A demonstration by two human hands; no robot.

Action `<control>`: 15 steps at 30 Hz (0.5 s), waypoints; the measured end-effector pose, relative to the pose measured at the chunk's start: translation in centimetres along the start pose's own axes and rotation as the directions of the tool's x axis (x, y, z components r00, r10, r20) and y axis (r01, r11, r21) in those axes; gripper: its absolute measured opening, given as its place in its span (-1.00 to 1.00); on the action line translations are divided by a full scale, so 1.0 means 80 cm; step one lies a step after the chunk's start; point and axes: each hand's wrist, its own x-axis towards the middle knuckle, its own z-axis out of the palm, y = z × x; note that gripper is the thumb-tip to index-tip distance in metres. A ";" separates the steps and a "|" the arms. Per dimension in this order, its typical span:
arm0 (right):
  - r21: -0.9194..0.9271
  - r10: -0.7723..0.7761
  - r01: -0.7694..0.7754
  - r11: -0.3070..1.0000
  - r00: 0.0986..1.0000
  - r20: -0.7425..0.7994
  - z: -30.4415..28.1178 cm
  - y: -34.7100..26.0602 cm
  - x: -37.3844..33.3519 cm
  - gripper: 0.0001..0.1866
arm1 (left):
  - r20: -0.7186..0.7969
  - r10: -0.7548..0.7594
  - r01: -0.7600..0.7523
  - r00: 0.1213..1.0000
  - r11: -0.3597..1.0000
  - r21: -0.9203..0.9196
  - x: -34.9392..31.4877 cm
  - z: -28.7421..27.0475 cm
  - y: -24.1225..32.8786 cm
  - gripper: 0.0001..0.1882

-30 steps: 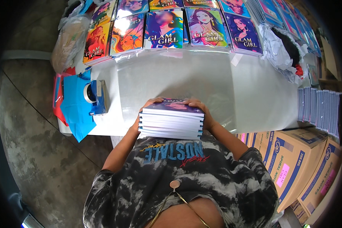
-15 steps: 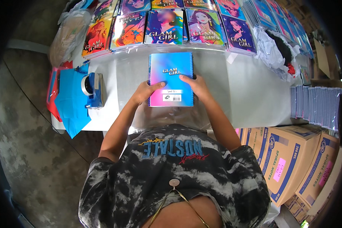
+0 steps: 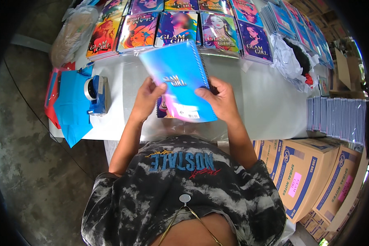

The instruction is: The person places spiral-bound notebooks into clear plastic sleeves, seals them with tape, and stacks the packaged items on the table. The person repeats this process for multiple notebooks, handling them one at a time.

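Between my hands is a spiral notebook (image 3: 184,69) with a blue and pink cover, tilted so that its top leans left. My right hand (image 3: 224,100) is closed on its right edge near the wire spiral, thumb on the cover. My left hand (image 3: 145,98) pinches the opposite edge with its thumb on top. Below the lower left part of this cover, a dark, colourful notebook cover (image 3: 162,109) shows in part; whether it is a separate notebook I cannot tell.
Rows of illustrated spiral notebooks (image 3: 137,32) line the table's far side. A blue tape dispenser (image 3: 99,96) stands on the left beside blue sheets (image 3: 73,108). Crumpled plastic (image 3: 285,61) lies at right, near a notebook stack (image 3: 336,119). Cardboard boxes (image 3: 303,172) stand lower right.
The blue and pink notebook has turned anticlockwise and tipped, its top swinging left. A dark cover has come into view beneath it. Both hands have kept their hold.
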 end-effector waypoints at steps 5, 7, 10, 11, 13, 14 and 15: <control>-0.639 -0.339 0.146 0.755 0.921 -0.190 -0.078 0.061 0.111 -0.64 | -0.104 0.004 -0.021 0.995 0.987 -0.159 -0.009 -0.028 0.056 -0.77; -0.844 -0.385 0.101 0.526 0.914 -0.131 -0.132 0.125 0.149 -0.57 | -0.174 0.048 -0.071 0.983 0.989 -0.129 -0.007 -0.040 0.054 -0.75; -0.887 -0.245 0.034 0.460 0.965 -0.090 -0.142 0.150 0.190 -0.43 | -0.261 0.018 -0.051 0.965 0.991 -0.121 -0.023 -0.069 0.050 -0.73; -0.840 -0.110 -0.045 0.541 0.986 -0.124 -0.138 0.144 0.200 -0.32 | -0.277 -0.007 -0.032 0.961 0.990 -0.136 -0.030 -0.074 0.050 -0.73; -0.818 0.110 -0.217 0.532 0.976 -0.188 -0.123 0.139 0.216 -0.15 | -0.301 -0.053 0.004 0.952 0.987 -0.161 -0.043 -0.081 0.044 -0.74; -0.843 0.184 -0.295 0.449 0.954 -0.236 -0.110 0.138 0.223 -0.09 | -0.301 -0.070 0.022 0.951 0.987 -0.161 -0.049 -0.081 0.041 -0.73; -0.859 0.251 -0.367 0.358 0.923 -0.290 -0.103 0.137 0.229 -0.02 | -0.299 -0.087 0.039 0.950 0.986 -0.161 -0.053 -0.080 0.038 -0.73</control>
